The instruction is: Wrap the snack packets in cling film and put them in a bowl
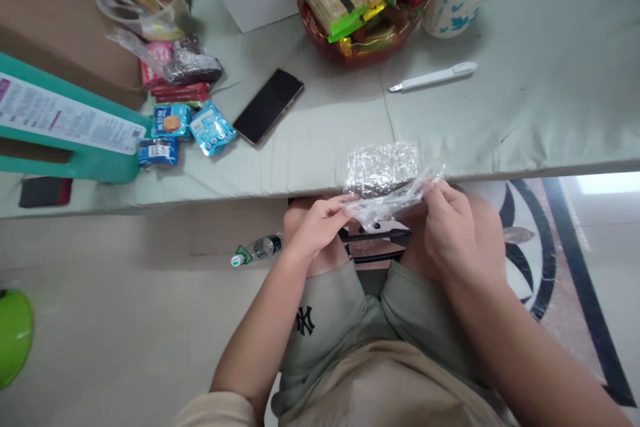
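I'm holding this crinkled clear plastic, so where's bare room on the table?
Bare pale green tablecloth lies right of the slim white pen-shaped tool, and between the black rectangular phone and the clear plastic. It's crowded at left, around the shiny blue snack packets.

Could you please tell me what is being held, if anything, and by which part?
Clear plastic film: the left hand holds its left end, the right hand its right end.

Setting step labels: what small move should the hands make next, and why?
I'd probably ease the bare left hand and bare right hand slightly apart to smooth the crumpled, clear plastic film: each appears to pinch one side of it, and the stretch between them is bunched and creased.
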Tool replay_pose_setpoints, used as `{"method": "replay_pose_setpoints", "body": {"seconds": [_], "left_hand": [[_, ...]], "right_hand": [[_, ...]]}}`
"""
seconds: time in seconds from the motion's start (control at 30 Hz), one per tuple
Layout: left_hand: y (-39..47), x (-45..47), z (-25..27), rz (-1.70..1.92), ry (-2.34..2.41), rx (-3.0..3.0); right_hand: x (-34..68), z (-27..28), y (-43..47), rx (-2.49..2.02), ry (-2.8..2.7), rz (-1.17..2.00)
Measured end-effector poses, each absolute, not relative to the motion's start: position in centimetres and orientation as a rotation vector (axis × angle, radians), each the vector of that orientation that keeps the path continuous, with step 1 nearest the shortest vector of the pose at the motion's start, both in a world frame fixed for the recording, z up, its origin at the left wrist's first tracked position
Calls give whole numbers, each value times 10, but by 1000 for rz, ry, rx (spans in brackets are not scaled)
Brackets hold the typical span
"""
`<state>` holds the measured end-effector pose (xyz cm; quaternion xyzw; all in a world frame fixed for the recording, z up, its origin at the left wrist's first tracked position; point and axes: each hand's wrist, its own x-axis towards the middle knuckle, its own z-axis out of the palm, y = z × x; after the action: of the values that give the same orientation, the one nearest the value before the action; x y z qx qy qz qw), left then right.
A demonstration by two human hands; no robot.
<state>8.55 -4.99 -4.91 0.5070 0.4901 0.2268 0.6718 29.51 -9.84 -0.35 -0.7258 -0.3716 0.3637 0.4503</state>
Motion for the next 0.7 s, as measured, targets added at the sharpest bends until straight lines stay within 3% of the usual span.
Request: {"method": "replay_pose_setpoints", "body": {"seconds": [0.4,0.7], "left_hand": [[-58,97,-46,644,1204,767],[-64,90,-48,674,1231,732]], "right_hand": [[285,-56,-102,-1597,-437,1101],[277,-59,-110,-1494,-515,1202]]}}
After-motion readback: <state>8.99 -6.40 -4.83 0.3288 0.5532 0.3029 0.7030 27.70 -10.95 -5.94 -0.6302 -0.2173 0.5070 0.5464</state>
